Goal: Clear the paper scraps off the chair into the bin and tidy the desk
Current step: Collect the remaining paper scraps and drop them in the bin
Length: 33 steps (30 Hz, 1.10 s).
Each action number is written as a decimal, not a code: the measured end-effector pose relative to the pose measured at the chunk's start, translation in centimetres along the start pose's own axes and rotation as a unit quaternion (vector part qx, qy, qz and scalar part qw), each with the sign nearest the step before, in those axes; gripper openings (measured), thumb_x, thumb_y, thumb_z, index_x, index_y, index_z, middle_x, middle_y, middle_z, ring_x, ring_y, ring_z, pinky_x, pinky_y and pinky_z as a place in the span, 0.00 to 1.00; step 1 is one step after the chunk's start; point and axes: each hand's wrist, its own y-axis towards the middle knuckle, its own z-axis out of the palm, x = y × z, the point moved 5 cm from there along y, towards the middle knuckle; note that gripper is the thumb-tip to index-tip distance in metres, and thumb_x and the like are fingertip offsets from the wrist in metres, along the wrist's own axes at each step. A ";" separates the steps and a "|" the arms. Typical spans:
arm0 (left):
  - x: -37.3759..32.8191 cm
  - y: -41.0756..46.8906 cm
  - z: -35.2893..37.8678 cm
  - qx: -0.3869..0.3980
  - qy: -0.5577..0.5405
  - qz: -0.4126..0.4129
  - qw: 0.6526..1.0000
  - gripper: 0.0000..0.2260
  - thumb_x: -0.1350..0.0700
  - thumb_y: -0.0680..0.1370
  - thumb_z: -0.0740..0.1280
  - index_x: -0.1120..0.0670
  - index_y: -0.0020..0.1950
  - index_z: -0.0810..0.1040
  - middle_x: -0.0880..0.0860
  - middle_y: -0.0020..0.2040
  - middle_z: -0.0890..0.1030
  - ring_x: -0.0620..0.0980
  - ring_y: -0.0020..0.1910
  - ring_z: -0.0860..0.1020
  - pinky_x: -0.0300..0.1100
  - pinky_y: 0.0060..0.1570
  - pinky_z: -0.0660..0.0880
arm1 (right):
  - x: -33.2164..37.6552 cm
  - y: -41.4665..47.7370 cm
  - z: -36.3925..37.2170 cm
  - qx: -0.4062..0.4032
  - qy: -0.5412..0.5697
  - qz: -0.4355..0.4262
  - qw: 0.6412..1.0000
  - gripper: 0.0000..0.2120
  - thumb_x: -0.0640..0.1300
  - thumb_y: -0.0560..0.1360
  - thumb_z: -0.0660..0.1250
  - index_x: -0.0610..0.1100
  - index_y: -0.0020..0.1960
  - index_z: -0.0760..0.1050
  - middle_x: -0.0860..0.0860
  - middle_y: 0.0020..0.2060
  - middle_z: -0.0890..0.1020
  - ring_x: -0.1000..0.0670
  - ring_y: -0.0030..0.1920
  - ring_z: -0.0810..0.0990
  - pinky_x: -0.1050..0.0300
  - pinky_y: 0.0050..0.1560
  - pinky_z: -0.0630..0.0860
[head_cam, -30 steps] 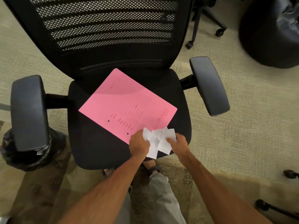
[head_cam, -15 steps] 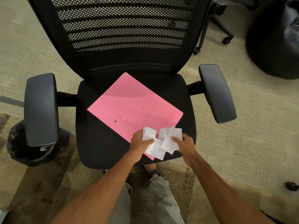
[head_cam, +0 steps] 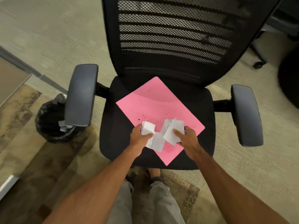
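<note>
- Beige carpet [head_cam: 48, 38] runs under a black mesh chair [head_cam: 116, 139]. A darker patterned strip of floor fills the lower left of the frame.
- A pink folder [head_cam: 155, 104] lies aslant on the seat, its lower corner pointing at the person.
- The paper scraps [head_cam: 157, 141] sit at the lower centre of the frame, over the folder's near edge, all between the two hands.
- A second ago both hands were closing on one white clump. It is now split into two bunches.
- The left hand [head_cam: 139, 138] pinches a small flat stack between thumb and curled fingers.
- The right hand [head_cam: 187, 138] is curled round a bigger, crumpled bunch, with the thumb laid across the top.
- One pale piece hangs between the hands. It seems tucked under the left hand's stack, though I cannot tell whether it is gripped.
- The view has swung left since then, so the chair now sits right of centre.
- The bin [head_cam: 47, 107], lined in black, shows more fully at middle left, partly under the armrest [head_cam: 80, 94]. White bits [head_cam: 63, 126] already lie inside it.
- Judgement: gathering is nearly finished and the carry to the bin comes next.
- The bin is near, on the left hand's side, but the armrest overhangs part of its mouth.
- The loose middle piece is the likeliest to drop on the way.
- The folder stays on the seat and no desk is in view, so the tidying looks not yet begun.
</note>
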 end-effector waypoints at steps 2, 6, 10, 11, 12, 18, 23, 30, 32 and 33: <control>0.2 -0.1 -1.3 -0.020 -0.012 0.001 1.000 0.18 0.63 0.72 0.74 0.54 0.59 0.75 0.49 0.47 0.77 0.45 0.44 0.77 0.34 0.33 0.73 | 0.6 0.3 1.5 0.025 -0.020 -0.008 0.999 0.14 0.40 0.74 0.70 0.42 0.58 0.73 0.46 0.53 0.79 0.45 0.52 0.79 0.51 0.44 0.80; 1.6 -1.0 -4.5 -0.070 -0.033 -0.009 0.997 0.16 0.60 0.72 0.74 0.50 0.55 0.73 0.48 0.47 0.76 0.46 0.46 0.76 0.33 0.34 0.73 | 1.2 0.0 5.1 0.084 -0.052 -0.022 0.995 0.11 0.39 0.74 0.71 0.44 0.55 0.74 0.48 0.49 0.80 0.49 0.48 0.80 0.57 0.39 0.80; 3.9 -2.3 -7.9 -0.132 -0.033 -0.039 0.990 0.19 0.58 0.72 0.74 0.53 0.60 0.73 0.50 0.51 0.76 0.50 0.50 0.76 0.42 0.47 0.77 | 1.1 -0.7 8.5 0.138 -0.078 -0.018 0.987 0.12 0.37 0.73 0.71 0.43 0.55 0.74 0.47 0.49 0.80 0.47 0.48 0.81 0.56 0.38 0.80; 4.4 -2.8 -8.8 -0.149 -0.037 -0.045 0.987 0.19 0.57 0.73 0.74 0.54 0.61 0.73 0.51 0.52 0.76 0.50 0.51 0.76 0.43 0.48 0.77 | 1.2 -0.9 9.5 0.150 -0.089 -0.018 0.984 0.11 0.37 0.73 0.71 0.44 0.54 0.74 0.47 0.49 0.80 0.47 0.48 0.80 0.56 0.39 0.79; 5.1 -3.2 -9.8 -0.164 -0.048 -0.049 0.984 0.19 0.57 0.73 0.74 0.54 0.62 0.73 0.52 0.53 0.76 0.50 0.50 0.76 0.42 0.48 0.76 | 1.2 -1.2 10.6 0.164 -0.102 -0.020 0.981 0.11 0.37 0.74 0.70 0.44 0.54 0.74 0.48 0.49 0.80 0.48 0.48 0.80 0.56 0.39 0.80; 9.1 -5.9 -15.3 -0.244 -0.171 -0.076 0.952 0.20 0.62 0.72 0.73 0.57 0.63 0.74 0.56 0.57 0.78 0.54 0.52 0.78 0.45 0.45 0.79 | 0.6 -2.9 17.7 0.236 -0.192 -0.037 0.952 0.12 0.36 0.74 0.69 0.43 0.57 0.74 0.45 0.54 0.80 0.44 0.53 0.80 0.43 0.54 0.80; 11.9 -7.6 -19.8 -0.301 -0.196 -0.114 0.927 0.23 0.61 0.73 0.73 0.57 0.66 0.71 0.57 0.60 0.77 0.56 0.57 0.77 0.51 0.58 0.77 | -1.1 -4.9 24.2 0.294 -0.243 -0.046 0.923 0.11 0.36 0.75 0.69 0.47 0.54 0.73 0.46 0.55 0.80 0.50 0.51 0.80 0.51 0.49 0.81; 16.4 -8.7 -25.7 -0.366 -0.232 -0.132 0.891 0.22 0.63 0.73 0.73 0.60 0.65 0.72 0.59 0.60 0.77 0.58 0.57 0.77 0.55 0.58 0.77 | -3.9 -7.1 32.4 0.314 -0.310 -0.076 0.894 0.21 0.37 0.74 0.70 0.41 0.65 0.71 0.45 0.60 0.78 0.45 0.57 0.79 0.44 0.54 0.80; 18.0 -8.4 -27.3 -0.385 -0.242 -0.145 0.879 0.22 0.63 0.72 0.73 0.61 0.64 0.73 0.60 0.60 0.78 0.58 0.57 0.77 0.55 0.57 0.78 | -4.6 -7.3 34.8 0.311 -0.328 -0.099 0.887 0.18 0.38 0.74 0.70 0.42 0.63 0.72 0.45 0.58 0.79 0.46 0.54 0.80 0.46 0.52 0.81; 18.7 -8.1 -28.0 -0.393 -0.245 -0.150 0.874 0.21 0.64 0.72 0.73 0.61 0.64 0.74 0.60 0.60 0.78 0.59 0.57 0.78 0.54 0.57 0.78 | -5.0 -7.3 36.1 0.307 -0.334 -0.107 0.885 0.18 0.39 0.74 0.70 0.43 0.62 0.72 0.44 0.58 0.79 0.46 0.54 0.80 0.46 0.51 0.82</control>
